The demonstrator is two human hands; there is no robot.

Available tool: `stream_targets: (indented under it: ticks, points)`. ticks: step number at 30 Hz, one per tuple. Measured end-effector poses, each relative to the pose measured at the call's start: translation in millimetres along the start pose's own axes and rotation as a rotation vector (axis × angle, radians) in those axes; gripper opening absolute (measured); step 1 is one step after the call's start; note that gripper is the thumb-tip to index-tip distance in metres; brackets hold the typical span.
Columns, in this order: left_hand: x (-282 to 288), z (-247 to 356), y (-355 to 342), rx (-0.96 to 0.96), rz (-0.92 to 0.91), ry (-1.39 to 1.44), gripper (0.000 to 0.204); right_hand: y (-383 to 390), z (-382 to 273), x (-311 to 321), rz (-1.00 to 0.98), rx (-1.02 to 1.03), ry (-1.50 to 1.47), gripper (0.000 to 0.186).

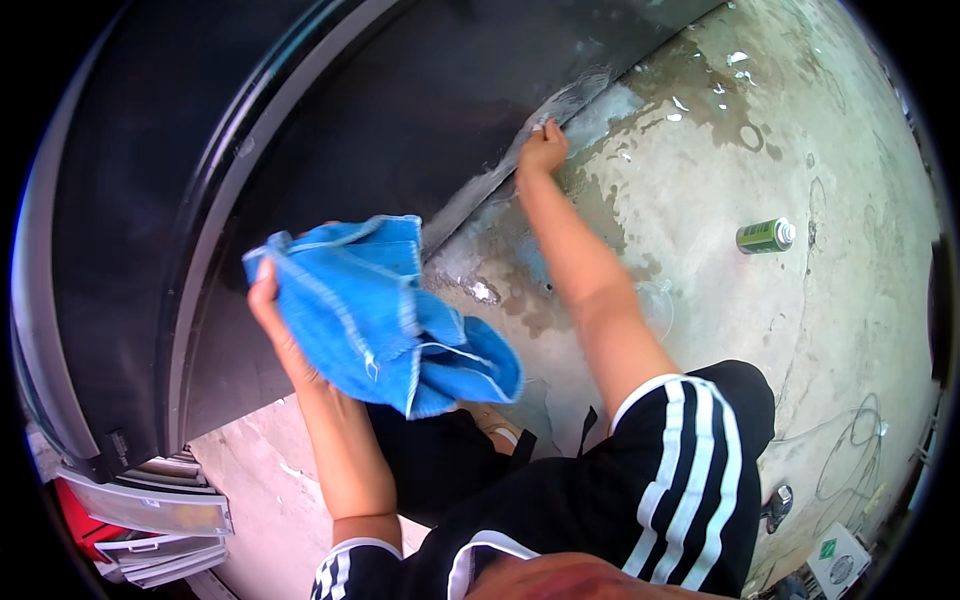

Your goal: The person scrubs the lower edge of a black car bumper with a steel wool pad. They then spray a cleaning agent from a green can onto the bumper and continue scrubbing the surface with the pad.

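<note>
My left hand (266, 300) grips a bunched blue cloth (345, 310) with pale stitched edges, held up in front of a large dark glossy panel (360, 130). The cloth hides most of the fingers. With the arm stretched forward, my right hand (543, 150) is at the panel's bottom edge, fingers curled together. Whatever they hold, if anything, is too small to make out. A greyish-white smeared strip (470, 200) runs along that edge on both sides of the hand.
Wet patches and white flakes (737, 58) mark the concrete floor (720, 310). A green spray can (765, 236) lies on its side at the right. Thin cable (850, 455) loops across the floor. Grey panels (150, 507) are stacked at lower left, and a white box (838, 562) is at lower right.
</note>
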State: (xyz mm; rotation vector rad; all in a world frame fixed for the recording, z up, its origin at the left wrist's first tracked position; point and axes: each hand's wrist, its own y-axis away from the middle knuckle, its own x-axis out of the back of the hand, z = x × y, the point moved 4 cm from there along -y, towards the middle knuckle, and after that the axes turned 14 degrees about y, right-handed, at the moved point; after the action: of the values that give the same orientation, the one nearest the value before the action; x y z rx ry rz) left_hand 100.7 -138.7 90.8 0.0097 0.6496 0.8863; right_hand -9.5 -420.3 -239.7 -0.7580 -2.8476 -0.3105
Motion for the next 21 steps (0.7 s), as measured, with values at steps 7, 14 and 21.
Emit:
stream_targets:
  ticks: [7, 14, 21]
  points:
    - [23, -42, -35, 0.180, -0.124, -0.280, 0.043, 111, -11, 16, -0.123, 0.441, -0.030, 0.048]
    - [15, -69, -40, 0.301, -0.058, -0.308, 0.043, 60, 9, 21, -0.242, 0.558, 0.133, 0.064]
    - [-4, -78, -40, 0.317, -0.033, -0.419, 0.043, 28, -1, 22, -0.299, 0.494, 0.082, 0.070]
